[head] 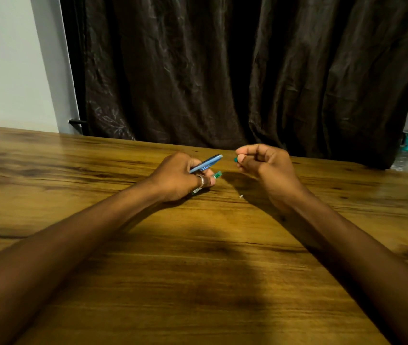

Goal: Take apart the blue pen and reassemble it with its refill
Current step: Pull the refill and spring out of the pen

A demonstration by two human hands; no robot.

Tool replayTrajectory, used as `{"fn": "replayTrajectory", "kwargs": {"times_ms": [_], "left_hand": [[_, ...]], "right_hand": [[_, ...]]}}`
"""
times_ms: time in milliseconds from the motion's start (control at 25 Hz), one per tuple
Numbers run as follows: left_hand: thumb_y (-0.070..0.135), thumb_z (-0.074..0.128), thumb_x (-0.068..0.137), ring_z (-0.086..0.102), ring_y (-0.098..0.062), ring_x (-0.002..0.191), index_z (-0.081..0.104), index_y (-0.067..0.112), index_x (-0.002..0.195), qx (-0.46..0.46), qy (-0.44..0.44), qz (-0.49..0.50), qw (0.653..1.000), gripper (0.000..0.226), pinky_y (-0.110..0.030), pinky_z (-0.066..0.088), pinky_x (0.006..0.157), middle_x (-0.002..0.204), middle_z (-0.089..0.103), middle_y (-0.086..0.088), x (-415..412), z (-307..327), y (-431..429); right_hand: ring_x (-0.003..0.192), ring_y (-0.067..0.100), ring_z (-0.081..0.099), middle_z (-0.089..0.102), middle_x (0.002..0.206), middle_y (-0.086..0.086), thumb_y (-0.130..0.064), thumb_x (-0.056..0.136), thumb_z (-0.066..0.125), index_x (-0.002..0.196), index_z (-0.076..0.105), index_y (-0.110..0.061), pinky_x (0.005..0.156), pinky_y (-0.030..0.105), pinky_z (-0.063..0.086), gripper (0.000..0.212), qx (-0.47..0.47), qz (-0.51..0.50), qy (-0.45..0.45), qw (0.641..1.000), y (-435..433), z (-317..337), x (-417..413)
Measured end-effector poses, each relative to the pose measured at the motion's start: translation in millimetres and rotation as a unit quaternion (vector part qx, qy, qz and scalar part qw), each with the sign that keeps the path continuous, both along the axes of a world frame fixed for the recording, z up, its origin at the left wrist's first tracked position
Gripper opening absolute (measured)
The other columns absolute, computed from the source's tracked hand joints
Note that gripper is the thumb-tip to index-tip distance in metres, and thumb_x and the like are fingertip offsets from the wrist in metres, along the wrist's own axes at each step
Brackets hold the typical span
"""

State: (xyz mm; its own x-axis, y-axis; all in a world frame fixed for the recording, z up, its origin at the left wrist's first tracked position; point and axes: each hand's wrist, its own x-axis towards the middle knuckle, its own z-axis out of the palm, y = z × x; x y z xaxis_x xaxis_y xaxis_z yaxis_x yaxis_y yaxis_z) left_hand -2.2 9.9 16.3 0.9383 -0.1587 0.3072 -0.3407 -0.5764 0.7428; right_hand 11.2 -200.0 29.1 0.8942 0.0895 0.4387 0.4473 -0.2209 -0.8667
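left hand (177, 176) grips blue pen (206, 163) and a green piece (217, 174) above worktop (198, 270); right hand (264, 163) pinches small green cap (235, 159).

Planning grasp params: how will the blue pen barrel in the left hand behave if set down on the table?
The blue pen barrel looks round and smooth, so it would likely roll on the flat wooden table. It is thin, probably light and stiff. Left hand holds it by fingertips, hinting little weight.

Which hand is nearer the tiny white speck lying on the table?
Right. The white speck lies just below the right hand, under its wrist side; the left hand, holding the blue pen, sits farther off.
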Motion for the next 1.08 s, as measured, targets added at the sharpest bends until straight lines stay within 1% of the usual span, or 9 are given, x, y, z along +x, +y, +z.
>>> {"fn": "replayTrajectory", "kwargs": {"times_ms": [120,280,480,600,720,800,880,960,1080], "left_hand": [[0.030,0.079,0.086,0.072,-0.013,0.087,0.078,0.021,0.092,-0.010,-0.007,0.018,1.000,0.011,-0.032,0.055,0.075,0.088,0.077,0.002,1.0,1.1,6.8],[0.028,0.078,0.087,0.071,-0.016,0.094,0.078,0.019,0.103,-0.019,-0.031,0.050,0.998,0.018,-0.036,0.055,0.086,0.097,0.077,0.000,1.0,2.4,10.0],[0.029,0.076,0.089,0.070,-0.011,0.090,0.077,0.022,0.104,0.001,-0.052,0.055,0.997,0.016,-0.030,0.054,0.078,0.095,0.076,0.003,2.2,1.3,9.5],[0.029,0.077,0.089,0.065,-0.003,0.082,0.077,0.024,0.103,0.010,-0.051,0.053,0.997,0.015,-0.018,0.047,0.068,0.090,0.074,0.009,3.1,-0.2,9.7],[0.030,0.077,0.089,0.064,0.000,0.080,0.077,0.025,0.104,0.016,-0.049,0.055,0.997,0.016,-0.017,0.045,0.065,0.087,0.072,0.012,3.9,0.0,9.9],[0.031,0.076,0.089,0.067,-0.006,0.087,0.077,0.026,0.105,0.021,-0.044,0.053,0.997,0.016,-0.023,0.050,0.071,0.092,0.074,0.008,4.4,1.7,10.1],[0.031,0.075,0.090,0.069,-0.012,0.092,0.077,0.025,0.105,0.032,-0.042,0.045,0.998,0.016,-0.031,0.053,0.080,0.095,0.076,0.005,4.0,2.9,10.1],[0.032,0.073,0.091,0.070,-0.016,0.092,0.078,0.024,0.105,0.039,-0.038,0.029,0.998,0.016,-0.040,0.056,0.084,0.095,0.076,0.002,1.9,3.5,9.3],[0.033,0.072,0.092,0.071,-0.023,0.088,0.079,0.021,0.102,0.056,-0.047,0.010,0.997,0.017,-0.048,0.055,0.081,0.092,0.077,-0.002,-0.3,3.9,7.0]], "right_hand": [[0.081,0.011,0.065,0.071,0.087,0.004,-0.001,0.091,0.067,0.099,0.068,-0.015,0.077,0.029,0.054,0.016,-0.097,-0.031,-0.042,0.994,-7.2,-5.7,7.2],[0.076,-0.003,0.067,0.073,0.080,-0.010,-0.012,0.090,0.069,0.103,0.065,-0.025,0.071,0.025,0.056,0.019,-0.243,-0.011,-0.081,0.967,5.5,-21.5,7.0],[0.072,-0.003,0.066,0.074,0.079,-0.011,-0.017,0.088,0.073,0.104,0.061,-0.029,0.063,0.022,0.053,0.024,-0.353,0.025,-0.113,0.928,6.7,-26.4,6.5],[0.075,-0.006,0.067,0.073,0.079,-0.015,-0.018,0.086,0.076,0.104,0.059,-0.032,0.061,0.011,0.050,0.029,-0.342,0.033,-0.095,0.934,6.3,-26.4,6.8],[0.078,-0.002,0.069,0.074,0.083,-0.014,-0.021,0.088,0.073,0.109,0.063,-0.030,0.065,0.016,0.054,0.025,-0.306,0.020,-0.072,0.949,3.5,-23.4,9.6],[0.085,-0.001,0.066,0.071,0.089,-0.014,-0.019,0.093,0.066,0.110,0.069,-0.025,0.075,0.022,0.053,0.018,-0.282,-0.034,-0.094,0.954,0.1,-19.9,12.3],[0.087,0.004,0.068,0.074,0.092,-0.009,-0.016,0.094,0.065,0.105,0.073,-0.022,0.076,0.024,0.053,0.015,-0.200,-0.053,-0.066,0.976,0.4,-17.2,11.1],[0.083,0.010,0.071,0.078,0.090,0.004,-0.011,0.095,0.065,0.100,0.075,-0.022,0.072,0.025,0.055,0.015,-0.081,-0.008,0.008,0.997,7.4,-15.8,4.0],[0.078,0.013,0.071,0.079,0.089,0.009,-0.002,0.093,0.065,0.099,0.075,-0.018,0.067,0.020,0.058,0.020,0.015,0.057,0.067,0.996,17.7,-12.8,-6.3]]}}
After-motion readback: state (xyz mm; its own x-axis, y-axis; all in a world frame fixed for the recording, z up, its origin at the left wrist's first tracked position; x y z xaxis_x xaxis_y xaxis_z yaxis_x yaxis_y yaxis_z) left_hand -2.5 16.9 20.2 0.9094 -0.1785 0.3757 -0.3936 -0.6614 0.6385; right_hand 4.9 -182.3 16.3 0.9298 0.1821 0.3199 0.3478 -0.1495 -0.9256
